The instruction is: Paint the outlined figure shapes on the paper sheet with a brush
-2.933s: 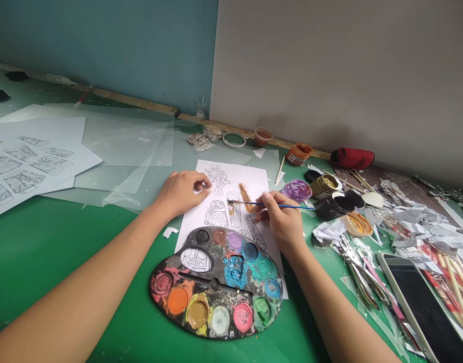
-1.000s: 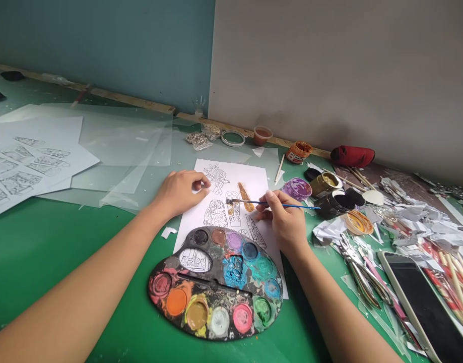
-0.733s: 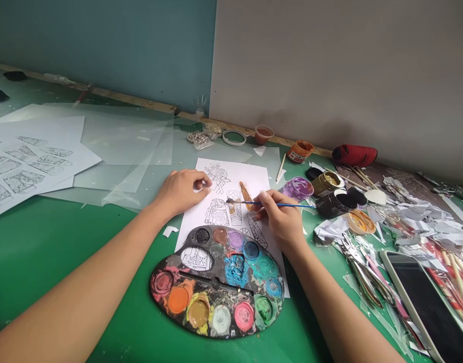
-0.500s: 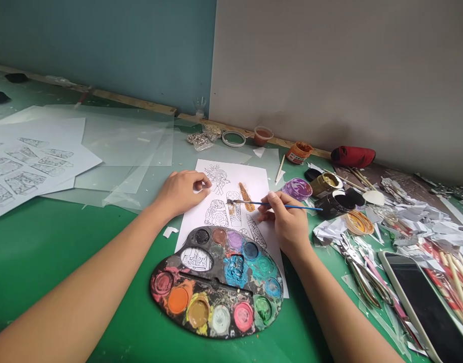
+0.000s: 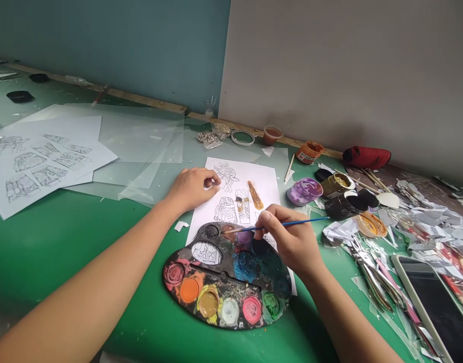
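My right hand (image 5: 291, 239) pinches a blue-handled paintbrush (image 5: 307, 222), its bristles pointing left over the brown well near the far rim of the paint palette (image 5: 237, 291). The palette's wells hold several colours, and my right hand hides part of its right side. Under the palette's far part lies a white sheet of paper (image 5: 267, 174) printed with line drawings. One tapered shape (image 5: 255, 195) on it is painted golden brown; the shape beside it bears brown and dark patches. My left hand (image 5: 193, 190) rests on the sheet's left edge, holding nothing, thumb and forefinger apart.
To the right stand paint jars, among them a purple one (image 5: 306, 192) and a black one (image 5: 342, 205). Beyond them lie paper scraps, pliers (image 5: 373, 280) and a phone (image 5: 427, 297). Printed sheets (image 5: 80, 156) and clear film (image 5: 140, 136) spread out at the left.
My right hand has brought the paintbrush from the drawing on the paper back toward me, over the palette's brown well. My left hand stays on the sheet. The whole view has shifted slightly.
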